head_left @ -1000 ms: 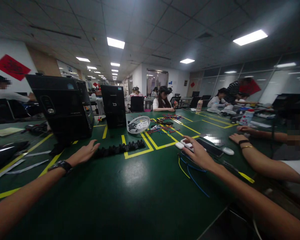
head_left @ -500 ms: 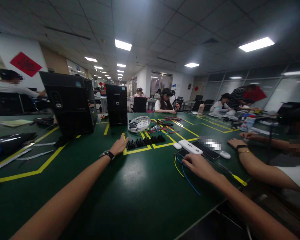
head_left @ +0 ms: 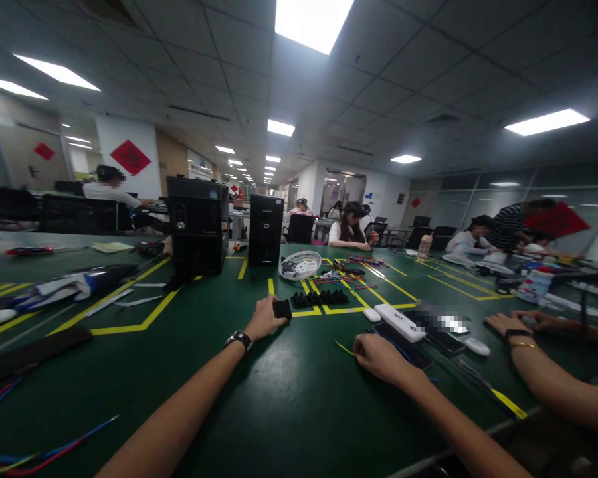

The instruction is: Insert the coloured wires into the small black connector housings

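My left hand [head_left: 265,318], with a watch on the wrist, is closed on a small black block [head_left: 282,309] just above the green table [head_left: 259,398]. A row of more black blocks [head_left: 319,298] lies a little beyond it on a yellow floor-tape line. My right hand [head_left: 379,356] rests knuckles-up on the table with fingers curled over blue and yellow wires [head_left: 343,346], next to a black phone [head_left: 403,345] and a white remote-like bar [head_left: 399,322]. Whether it holds a wire is hidden.
Two black computer towers [head_left: 197,226] stand at the back left, a white fan basket [head_left: 300,265] behind the blocks. Loose wires [head_left: 10,451] lie at the near left. Another person's arms [head_left: 538,362] rest on the table at right. Other people sit at far tables.
My left hand moved right along the block row and closed on one black block, pulling it toward me. My right hand drew back from the white bar onto the wires. The view swung left.
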The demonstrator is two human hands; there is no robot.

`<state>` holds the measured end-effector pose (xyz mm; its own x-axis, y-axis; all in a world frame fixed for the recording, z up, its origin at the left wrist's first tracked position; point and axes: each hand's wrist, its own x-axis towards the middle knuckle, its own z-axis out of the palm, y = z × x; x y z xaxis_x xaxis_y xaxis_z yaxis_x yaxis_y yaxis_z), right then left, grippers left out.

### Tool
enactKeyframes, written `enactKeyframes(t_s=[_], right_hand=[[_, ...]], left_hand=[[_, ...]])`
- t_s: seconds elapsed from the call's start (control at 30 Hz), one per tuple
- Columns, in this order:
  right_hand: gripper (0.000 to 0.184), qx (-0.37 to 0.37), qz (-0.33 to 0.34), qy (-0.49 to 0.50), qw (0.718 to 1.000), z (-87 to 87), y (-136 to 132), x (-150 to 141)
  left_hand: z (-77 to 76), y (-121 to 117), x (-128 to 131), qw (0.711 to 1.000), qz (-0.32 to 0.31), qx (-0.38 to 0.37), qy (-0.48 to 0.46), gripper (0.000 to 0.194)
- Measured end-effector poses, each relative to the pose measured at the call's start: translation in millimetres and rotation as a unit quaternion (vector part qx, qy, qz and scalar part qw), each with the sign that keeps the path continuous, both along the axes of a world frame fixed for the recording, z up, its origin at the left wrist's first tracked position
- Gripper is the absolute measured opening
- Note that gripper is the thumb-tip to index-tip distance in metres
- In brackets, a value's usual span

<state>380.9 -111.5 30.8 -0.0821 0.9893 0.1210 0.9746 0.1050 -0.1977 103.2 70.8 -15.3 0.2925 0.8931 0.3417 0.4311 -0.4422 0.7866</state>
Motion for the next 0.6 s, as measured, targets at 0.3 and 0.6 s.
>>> enactKeyframes(t_s=[0.3,0.6], right_hand=[[0.01,0.128,0.063,0.098,0.985,12.1,40.7,-116.5],[0.016,0.239,0.094,0.282,0.925,-11.4,72.5,-205.2]], left_hand=[[6.8,-58.6,-23.4,0.85,-0.08,-0.232,-0.466,0.075],[3.7,-70.4,-75.4,0.775,-0.075,-0.27,-0.566,0.042]])
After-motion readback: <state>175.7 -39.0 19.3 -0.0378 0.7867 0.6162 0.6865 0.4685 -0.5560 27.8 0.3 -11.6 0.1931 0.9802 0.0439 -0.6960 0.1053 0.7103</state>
